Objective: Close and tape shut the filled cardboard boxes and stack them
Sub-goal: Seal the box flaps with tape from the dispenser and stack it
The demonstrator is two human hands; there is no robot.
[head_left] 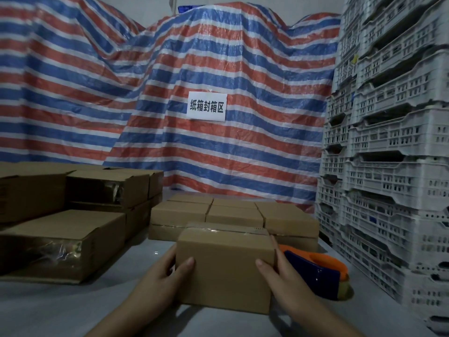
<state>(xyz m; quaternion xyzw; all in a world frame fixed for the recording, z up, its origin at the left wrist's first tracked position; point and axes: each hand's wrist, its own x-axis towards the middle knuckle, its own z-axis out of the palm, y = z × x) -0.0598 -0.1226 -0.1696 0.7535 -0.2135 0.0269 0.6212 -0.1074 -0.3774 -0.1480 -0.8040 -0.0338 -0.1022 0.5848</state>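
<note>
Item: small sealed cardboard box [224,266], clear tape visible along its top far edge, resting on or just above the grey work surface [73,310] in front of the person; whether its underside touches the surface cannot be told. Grip: left hand [161,276] curled round the left side with thumb laid on the near face; right hand [283,273] curled round the right side, thumb likewise on the near face; both hands grasp the box, neither is released. Destination, judged: the low block of taped boxes [234,215] just behind it, several side by side in a level layer. Adjacent: blue-and-orange tape dispenser [320,271] lying just right of the right hand; larger cardboard boxes [60,242] stacked at left, some with flaps not flat; stacked white plastic crates [388,166] at right; striped tarpaulin [218,57] behind, bearing a paper sign [207,106]. Hazards, judged: the grip is by side pressure alone with nothing under the base, so a heavy fill could let the box slide down through the fingers; setting it across a seam between two lower boxes could leave it tilted; the right wrist passes close to the dispenser and could knock it or catch its blade; only the top tape shows, so the bottom seam's state is unknown and could open on lifting.
</note>
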